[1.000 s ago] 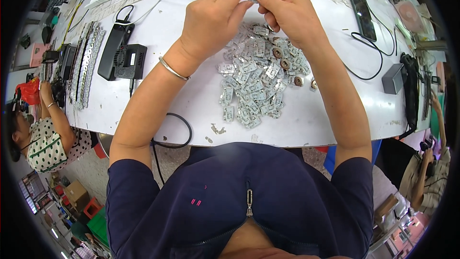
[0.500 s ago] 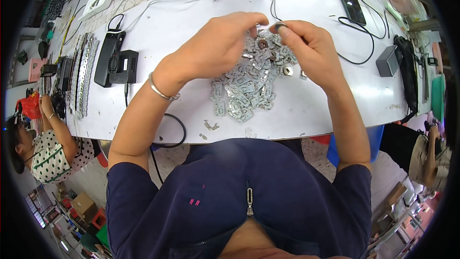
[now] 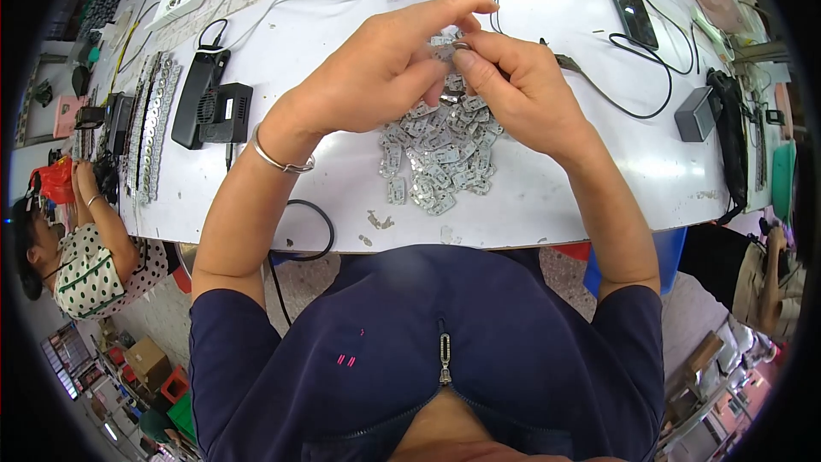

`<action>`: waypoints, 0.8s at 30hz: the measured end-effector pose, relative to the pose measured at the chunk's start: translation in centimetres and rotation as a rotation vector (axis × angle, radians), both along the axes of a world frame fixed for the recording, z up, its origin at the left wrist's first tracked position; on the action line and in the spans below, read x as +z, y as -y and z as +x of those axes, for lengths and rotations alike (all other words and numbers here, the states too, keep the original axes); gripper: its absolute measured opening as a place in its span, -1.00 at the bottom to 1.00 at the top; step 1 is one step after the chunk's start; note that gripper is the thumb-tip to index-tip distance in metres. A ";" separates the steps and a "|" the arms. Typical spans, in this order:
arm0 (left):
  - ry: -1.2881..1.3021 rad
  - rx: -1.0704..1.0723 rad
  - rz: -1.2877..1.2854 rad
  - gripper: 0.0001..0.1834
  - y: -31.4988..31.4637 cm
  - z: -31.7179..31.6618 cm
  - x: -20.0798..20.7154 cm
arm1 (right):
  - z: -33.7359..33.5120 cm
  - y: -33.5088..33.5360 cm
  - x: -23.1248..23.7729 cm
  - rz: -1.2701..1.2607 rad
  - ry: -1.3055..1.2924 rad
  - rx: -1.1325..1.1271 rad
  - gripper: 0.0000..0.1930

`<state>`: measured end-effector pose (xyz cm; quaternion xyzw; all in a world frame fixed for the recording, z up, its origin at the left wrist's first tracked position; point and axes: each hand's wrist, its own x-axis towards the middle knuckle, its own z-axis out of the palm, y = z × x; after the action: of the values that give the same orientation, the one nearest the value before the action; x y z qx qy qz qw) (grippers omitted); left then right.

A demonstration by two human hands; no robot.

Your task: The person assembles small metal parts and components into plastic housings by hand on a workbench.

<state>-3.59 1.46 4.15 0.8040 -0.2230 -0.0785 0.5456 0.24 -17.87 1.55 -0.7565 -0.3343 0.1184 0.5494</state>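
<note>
1. Both sets of fingers pinch one small metal part (image 3: 443,44) between them, left hand (image 3: 389,73) and right hand (image 3: 513,90) meeting just above the pile (image 3: 438,158).
2. Risk: the part looks tiny and slick; a loose pinch could drop it into the look-alike pile on the surface (image 3: 547,197), lost among its twins.
3. Pieces near the surface's front edge might get nudged off by a forearm.
4. Hard to tell: the part's shape, mostly hidden behind fingertips.

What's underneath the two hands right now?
Under the left hand and right hand lies a pile of small silvery metal pieces on the white table. The pile's far part is hidden by the hands.
</note>
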 end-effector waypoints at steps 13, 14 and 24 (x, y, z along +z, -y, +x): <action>0.580 0.276 0.280 -0.71 -1.0 1.7 -2.7 | 2.8 -0.4 0.4 -0.077 -0.338 -0.088 -0.69; 0.678 0.293 0.299 -0.73 -1.0 1.7 -2.8 | 2.9 -0.6 0.2 -0.091 -0.316 -0.081 -0.69; 0.881 0.362 0.371 -0.73 -1.3 3.4 -4.9 | 3.4 -1.9 0.0 -0.038 -0.328 -0.173 -0.68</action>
<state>-0.15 2.75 -0.74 0.8699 -0.2714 0.3251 0.2527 3.66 -15.97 1.54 -0.7631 -0.1715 0.1987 0.5905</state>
